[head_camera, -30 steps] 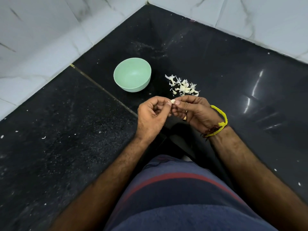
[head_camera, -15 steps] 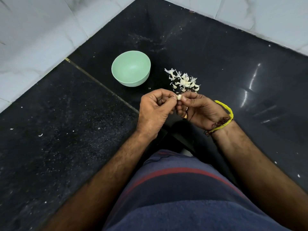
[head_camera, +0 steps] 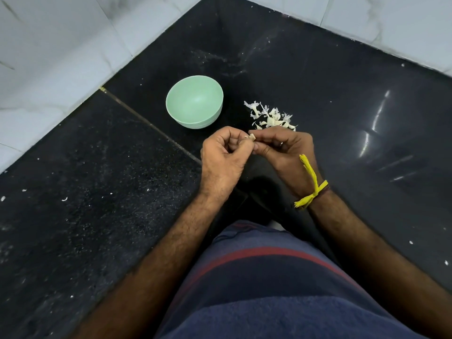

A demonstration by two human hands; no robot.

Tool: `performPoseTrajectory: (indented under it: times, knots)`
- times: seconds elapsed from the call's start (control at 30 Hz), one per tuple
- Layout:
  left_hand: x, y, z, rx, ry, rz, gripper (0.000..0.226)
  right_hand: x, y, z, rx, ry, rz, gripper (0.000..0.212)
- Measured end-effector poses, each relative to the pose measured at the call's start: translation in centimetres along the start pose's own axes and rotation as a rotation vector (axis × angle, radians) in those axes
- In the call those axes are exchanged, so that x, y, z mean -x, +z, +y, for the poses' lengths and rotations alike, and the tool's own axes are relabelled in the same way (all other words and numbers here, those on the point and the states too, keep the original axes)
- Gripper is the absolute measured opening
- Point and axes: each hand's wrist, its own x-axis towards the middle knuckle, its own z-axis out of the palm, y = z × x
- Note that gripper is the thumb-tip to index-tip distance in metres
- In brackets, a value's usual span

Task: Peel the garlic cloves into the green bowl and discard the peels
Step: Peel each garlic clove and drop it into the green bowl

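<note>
black polished stone floor (head_camera: pixel 97 228) carries everything here: the green bowl (head_camera: pixel 194 101) stands just ahead of the hands, and a small pile of papery peels (head_camera: pixel 271 117) lies on the floor beside it, to its right and just beyond the right hand's knuckles.

the garlic clove (head_camera: pixel 251 137) sits between the two hands, only a pale tip of it showing. the left hand (head_camera: pixel 225 155) has its fingers curled in and pinches the clove at thumb and forefinger; the right hand (head_camera: pixel 283 148) meets it from the other side, fingertips curled onto the same clove, a ring on one finger and a yellow thread (head_camera: pixel 310 184) tied at the wrist.

to do this step well, i judge the left hand should hold the clove firm while the right catches a loose edge of skin and draws it off along the length, not across it, so the skin comes away in one strip. the bare clove then goes to the bowl, the skin to the pile.

most of the clove is hidden by the fingers, so how much skin is left on it cannot be told. no cloves show inside the bowl, though its near inner wall is out of sight. where unpeeled cloves are kept is not visible.
</note>
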Motion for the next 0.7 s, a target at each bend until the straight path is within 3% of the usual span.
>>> performPoseTrajectory:
  times: [0.33, 0.7]
  knots:
    - [-0.35, 0.14, 0.25, 0.056, -0.060, -0.068, 0.006, -0.13, 0.05, -0.20, -0.164, 0.073, 0.048, 0.017]
    - [-0.67, 0.40, 0.19, 0.179, -0.116, -0.061, 0.016, -0.28, -0.08, -0.21, -0.604, 0.229, 0.052, 0.023]
